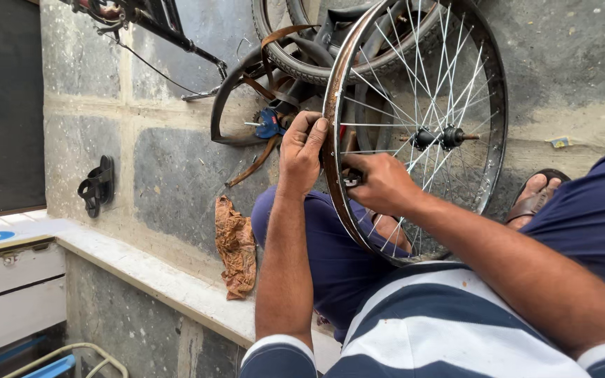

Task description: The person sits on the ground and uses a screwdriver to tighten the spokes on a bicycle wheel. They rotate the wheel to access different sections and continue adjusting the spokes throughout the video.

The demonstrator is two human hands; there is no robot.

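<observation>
Left hand (pixel 301 150) grips the bare rim (pixel 335 91); right hand (pixel 379 183), just inside it, pinches a small tool (pixel 352 179) among the spokes (pixel 414 91).

Person wore short-sleeved shirt (pixel 449 329) with broad navy and white horizontal stripes; sleeves ended above elbows, each hemmed by white band over navy. Forearms were bare, no watch, no bracelets. Left hand (pixel 301 150) and right hand (pixel 379 183) were bare, no gloves, no rings visible. Trousers (pixel 330 252) were plain dark navy, loose cloth, creased at knee. Brown open-toed sandal (pixel 537 196) was on one foot, wide strap across, toes showing.
</observation>
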